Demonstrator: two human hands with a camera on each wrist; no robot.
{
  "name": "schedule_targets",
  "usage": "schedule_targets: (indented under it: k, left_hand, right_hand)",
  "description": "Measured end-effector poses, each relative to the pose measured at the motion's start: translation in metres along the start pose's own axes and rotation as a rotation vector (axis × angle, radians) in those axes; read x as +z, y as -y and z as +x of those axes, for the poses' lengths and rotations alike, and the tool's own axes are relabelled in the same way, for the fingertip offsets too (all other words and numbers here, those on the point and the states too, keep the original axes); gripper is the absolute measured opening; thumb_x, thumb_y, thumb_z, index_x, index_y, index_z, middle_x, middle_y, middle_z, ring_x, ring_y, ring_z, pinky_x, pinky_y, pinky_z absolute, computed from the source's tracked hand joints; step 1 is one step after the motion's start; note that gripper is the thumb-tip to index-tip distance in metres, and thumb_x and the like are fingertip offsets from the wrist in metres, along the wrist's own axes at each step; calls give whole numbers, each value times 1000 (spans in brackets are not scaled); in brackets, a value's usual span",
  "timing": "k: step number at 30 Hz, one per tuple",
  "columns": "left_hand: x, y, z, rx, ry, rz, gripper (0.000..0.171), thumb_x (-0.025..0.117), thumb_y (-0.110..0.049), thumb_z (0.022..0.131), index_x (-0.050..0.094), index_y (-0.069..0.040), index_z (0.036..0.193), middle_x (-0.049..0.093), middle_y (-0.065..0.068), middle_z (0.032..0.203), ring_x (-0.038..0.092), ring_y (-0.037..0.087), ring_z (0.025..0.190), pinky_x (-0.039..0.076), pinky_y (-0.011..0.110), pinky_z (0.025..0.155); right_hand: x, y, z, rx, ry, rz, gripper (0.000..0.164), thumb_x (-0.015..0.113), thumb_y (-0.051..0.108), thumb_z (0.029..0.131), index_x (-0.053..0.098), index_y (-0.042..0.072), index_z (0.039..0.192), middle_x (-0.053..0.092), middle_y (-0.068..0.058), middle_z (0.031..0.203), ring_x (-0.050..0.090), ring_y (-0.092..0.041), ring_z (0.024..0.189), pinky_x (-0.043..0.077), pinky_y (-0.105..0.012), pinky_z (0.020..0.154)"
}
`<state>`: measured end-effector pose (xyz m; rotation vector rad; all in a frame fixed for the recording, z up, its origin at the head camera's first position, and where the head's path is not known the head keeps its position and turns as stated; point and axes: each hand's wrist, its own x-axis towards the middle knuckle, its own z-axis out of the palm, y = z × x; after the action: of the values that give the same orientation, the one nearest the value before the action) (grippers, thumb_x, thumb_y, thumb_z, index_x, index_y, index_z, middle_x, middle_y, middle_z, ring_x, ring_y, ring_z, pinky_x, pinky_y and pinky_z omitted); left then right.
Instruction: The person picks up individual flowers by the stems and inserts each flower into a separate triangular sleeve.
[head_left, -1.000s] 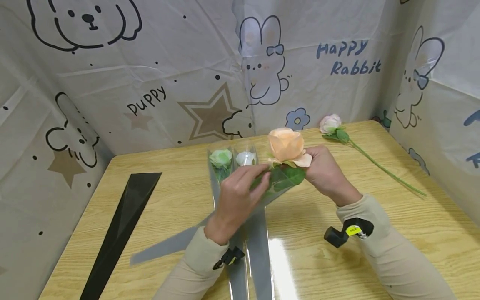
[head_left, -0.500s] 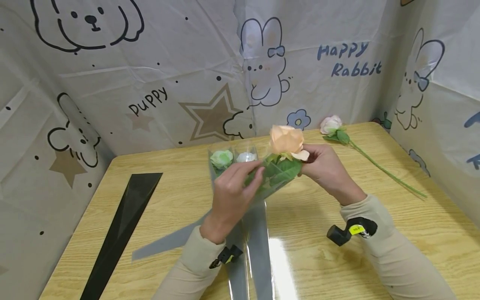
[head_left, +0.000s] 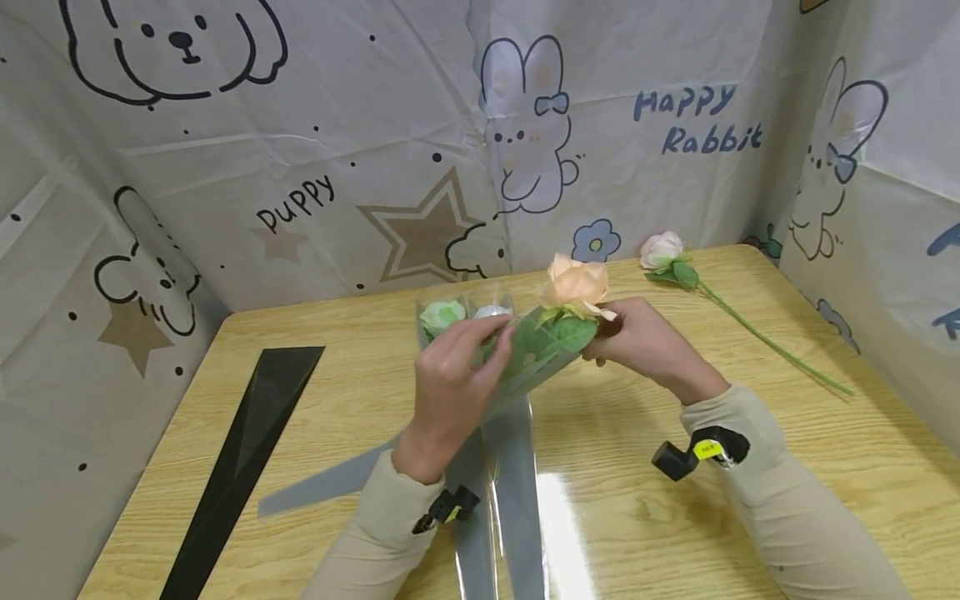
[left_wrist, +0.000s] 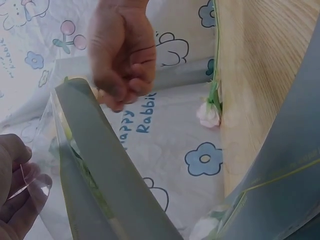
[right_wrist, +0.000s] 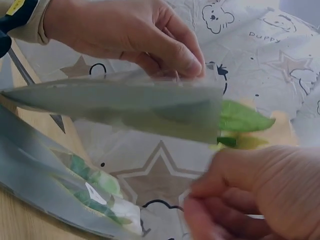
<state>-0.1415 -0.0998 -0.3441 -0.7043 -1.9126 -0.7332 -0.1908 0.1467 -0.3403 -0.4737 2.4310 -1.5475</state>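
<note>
A peach artificial rose (head_left: 576,282) stands out of the wide mouth of a grey-and-clear flower sleeve (head_left: 536,371), its green leaves (head_left: 572,332) partly inside. My left hand (head_left: 453,383) pinches the sleeve's clear film near the mouth; the left wrist view shows that film (left_wrist: 37,187) between thumb and fingers. My right hand (head_left: 648,342) is at the rose's right side, fingers curled beside an outer petal. In the right wrist view, this hand (right_wrist: 245,195) overlaps the rose's base, and I cannot tell whether its fingertips hold anything.
Beneath the sleeve lie two wrapped flowers, a green rose (head_left: 442,317) and a white rose (head_left: 492,312). A black sleeve (head_left: 243,454) lies on the left of the wooden table (head_left: 637,533). A pale pink rose (head_left: 662,250) with a long stem rests at the back right.
My left hand has shifted left and drawn the film with it. The rose's head has tipped slightly away. The right hand has moved from the flower's side to slightly lower beside it.
</note>
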Motion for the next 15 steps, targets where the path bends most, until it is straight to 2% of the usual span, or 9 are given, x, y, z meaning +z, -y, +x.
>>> schedule_targets:
  k: [3,7,11,15]
  left_hand:
    - [-1,1,0,-6,-2,3,8,76,-1,90,77,1,97,79,14,90,77,24,79,65,30,75]
    - [-1,1,0,-11,-5,10,8,76,-2,90,77,1,97,79,14,90,77,23,79,65,31,74]
    - [-1,1,0,-17,8,16,8,76,-3,90,77,1,97,79,14,90,77,23,80,65,31,75]
    - [1,0,-1,-19,30,21,8,76,-4,90,77,0,97,80,14,91,78,24,82,65,30,78]
  right_hand:
    - [4,-5,2,14,137,8,22,74,3,84,71,-3,105,76,-8,88,69,-15,78,61,-33,75]
    - [13,-9,4,-8,267,45,39,81,10,84,67,1,120,76,-16,105,72,-20,92,62,-33,84]
    - [24,-11,5,-28,330,113,53,86,16,84,61,7,130,71,-22,114,71,-23,97,62,-34,85]
    - [33,-13,5,-55,348,171,59,85,20,86,57,14,138,70,-17,114,69,-21,92,62,-36,78]
